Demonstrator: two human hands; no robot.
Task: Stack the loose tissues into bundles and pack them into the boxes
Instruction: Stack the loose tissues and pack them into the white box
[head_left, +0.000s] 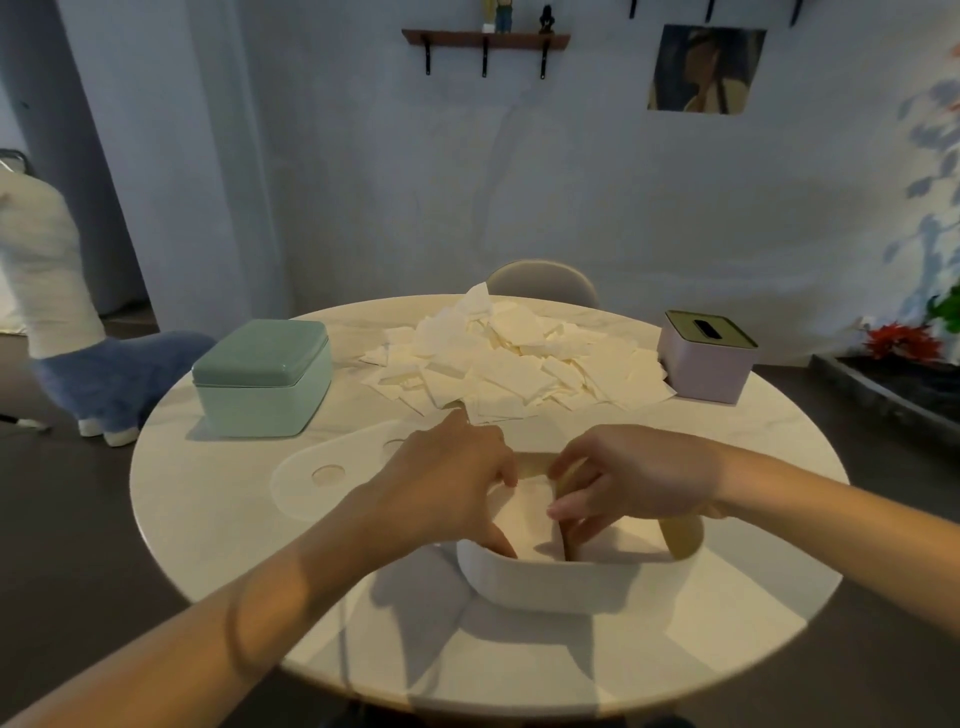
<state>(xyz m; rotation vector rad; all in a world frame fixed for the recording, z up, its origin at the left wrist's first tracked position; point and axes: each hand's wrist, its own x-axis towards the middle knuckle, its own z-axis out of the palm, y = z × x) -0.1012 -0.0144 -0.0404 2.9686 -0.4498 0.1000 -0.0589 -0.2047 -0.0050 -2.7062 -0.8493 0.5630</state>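
Near table (218, 525) edge: open white box (566, 584), tissue bundle (524, 519) inside. Left hand (447, 483) and right hand (623, 478), fingers curled, pressing the bundle down. Loose tissues (519, 358) heaped at far edge; green box (262, 376) lidded.

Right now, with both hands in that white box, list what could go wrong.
1. The bundle may buckle or crumple as the left hand and right hand press it into the white box.
2. A forearm swinging back could scatter the loose tissue pile just behind.
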